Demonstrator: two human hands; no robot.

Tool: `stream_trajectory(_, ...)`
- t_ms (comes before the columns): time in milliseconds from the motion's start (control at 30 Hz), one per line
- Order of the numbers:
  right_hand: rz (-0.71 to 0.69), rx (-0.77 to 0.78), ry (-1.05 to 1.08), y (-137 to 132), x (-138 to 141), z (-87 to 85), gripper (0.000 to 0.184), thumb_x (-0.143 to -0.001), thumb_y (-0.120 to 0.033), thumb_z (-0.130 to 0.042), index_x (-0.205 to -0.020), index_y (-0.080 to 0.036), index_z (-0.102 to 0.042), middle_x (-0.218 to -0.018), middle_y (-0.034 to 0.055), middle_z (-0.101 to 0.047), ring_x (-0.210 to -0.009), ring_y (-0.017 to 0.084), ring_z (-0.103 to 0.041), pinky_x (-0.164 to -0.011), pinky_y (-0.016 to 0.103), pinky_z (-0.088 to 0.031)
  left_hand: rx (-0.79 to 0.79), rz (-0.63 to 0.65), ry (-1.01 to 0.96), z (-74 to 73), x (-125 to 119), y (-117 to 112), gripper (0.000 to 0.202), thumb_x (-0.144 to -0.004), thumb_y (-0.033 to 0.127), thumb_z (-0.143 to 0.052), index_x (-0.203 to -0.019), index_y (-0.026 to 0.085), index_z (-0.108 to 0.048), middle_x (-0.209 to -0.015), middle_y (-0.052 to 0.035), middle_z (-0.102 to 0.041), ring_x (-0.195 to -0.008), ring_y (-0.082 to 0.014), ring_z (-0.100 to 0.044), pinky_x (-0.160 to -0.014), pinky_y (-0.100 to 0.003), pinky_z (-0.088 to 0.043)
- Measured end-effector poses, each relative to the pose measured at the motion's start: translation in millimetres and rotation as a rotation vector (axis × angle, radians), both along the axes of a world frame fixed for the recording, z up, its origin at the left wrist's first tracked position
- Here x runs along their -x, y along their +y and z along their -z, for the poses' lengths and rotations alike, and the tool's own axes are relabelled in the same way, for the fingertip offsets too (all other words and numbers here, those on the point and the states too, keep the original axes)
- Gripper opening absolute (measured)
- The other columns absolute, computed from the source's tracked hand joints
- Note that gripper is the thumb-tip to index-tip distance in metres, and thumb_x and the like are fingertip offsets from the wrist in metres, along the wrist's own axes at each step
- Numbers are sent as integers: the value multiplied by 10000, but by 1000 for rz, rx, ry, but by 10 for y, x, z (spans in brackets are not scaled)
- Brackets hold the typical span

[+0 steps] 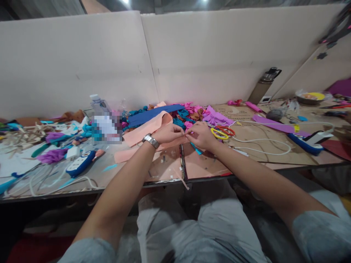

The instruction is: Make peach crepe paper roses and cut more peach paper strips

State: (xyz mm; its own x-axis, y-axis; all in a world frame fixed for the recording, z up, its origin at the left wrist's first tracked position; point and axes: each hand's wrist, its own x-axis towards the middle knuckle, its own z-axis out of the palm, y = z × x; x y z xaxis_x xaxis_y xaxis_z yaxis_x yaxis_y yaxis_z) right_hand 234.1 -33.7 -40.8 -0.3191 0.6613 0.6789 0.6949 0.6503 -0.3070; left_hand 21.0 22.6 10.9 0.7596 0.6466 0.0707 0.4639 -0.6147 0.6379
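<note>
My left hand (170,133), with a metal-banded watch (151,140) on its wrist, is closed in a pinch on a peach fabric strip (146,128). The strip loops over behind that hand, and its lower length runs out to the left across the table. Fingertip to fingertip with it, my right hand (202,136) is also pinched at the strip's right end. The fingers hide the exact spot they grip. Just right of my right hand lie yellow-handled scissors (219,134) and an orange-handled pair (226,130).
Behind the hands is a heap of coloured scraps with a blue strip (156,114). A bottle (100,106) and a blue power strip (81,163) stand left. At right are a tall flask (260,87), a white cable (263,140) and another power strip (305,144). A pale partition (219,54) rises behind.
</note>
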Motion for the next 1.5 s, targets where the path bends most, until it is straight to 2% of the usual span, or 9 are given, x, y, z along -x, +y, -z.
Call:
stream_trajectory(100,-11,36,7,8,6,-1,63,-877,-255,-645,-885,-219,-697,-909,60,-740,-954,262,-580,-882,430,-330,-85,11,22,-33,-21,-63,350,-880,450,-549,-777,156,-708,-709,-9,-648,-682,-145,-523,-636,-264,-369)
stream_trajectory(300,-60,78,59,62,14,26,72,-885,-238,-601,-870,-217,-668,-1112,91,-673,-1077,253,-581,-941,425,-388,-269,0,107,-46,-66,-140,336,-909,411,-515,-800,158,-709,-697,-19,-652,-631,-141,-518,-597,-273,-334)
stream_trajectory(533,-125,161,104,168,-4,96,105,-860,-203,-551,-798,-219,-634,-1060,80,-668,-1056,240,-587,-965,424,-424,-434,26,139,-1,-90,-148,315,-933,364,-497,-847,169,-729,-727,-39,-690,-631,-152,-546,-606,-286,-327)
stream_trajectory(767,-188,270,89,180,-10,12,171,-797,-134,-496,-718,-205,-629,-907,54,-671,-901,200,-607,-881,364,-460,-559,66,143,15,-109,-171,323,-962,367,-492,-827,179,-718,-738,-59,-706,-649,-169,-573,-623,-295,-329)
stream_trajectory(900,-202,305,99,160,-22,-43,192,-824,-160,-488,-671,-207,-594,-819,36,-640,-809,180,-590,-807,331,-468,-512,70,111,21,-95,-148,318,-960,380,-499,-895,179,-736,-796,-62,-729,-688,-173,-593,-645,-289,-351)
stream_trajectory(1133,-168,302,173,114,-22,-56,102,-795,-185,-570,-702,-200,-607,-929,62,-677,-952,210,-616,-903,360,-459,-272,70,67,-47,-22,-145,352,-925,411,-511,-906,156,-752,-811,-51,-733,-703,-164,-597,-648,-271,-389)
stream_trajectory(1500,-142,310,197,124,-12,-31,109,-772,-155,-566,-709,-202,-641,-915,55,-696,-934,214,-630,-873,361,-489,-307,7,94,-28,-21,-132,328,-882,400,-534,-908,167,-764,-797,-51,-725,-687,-168,-574,-629,-271,-385)
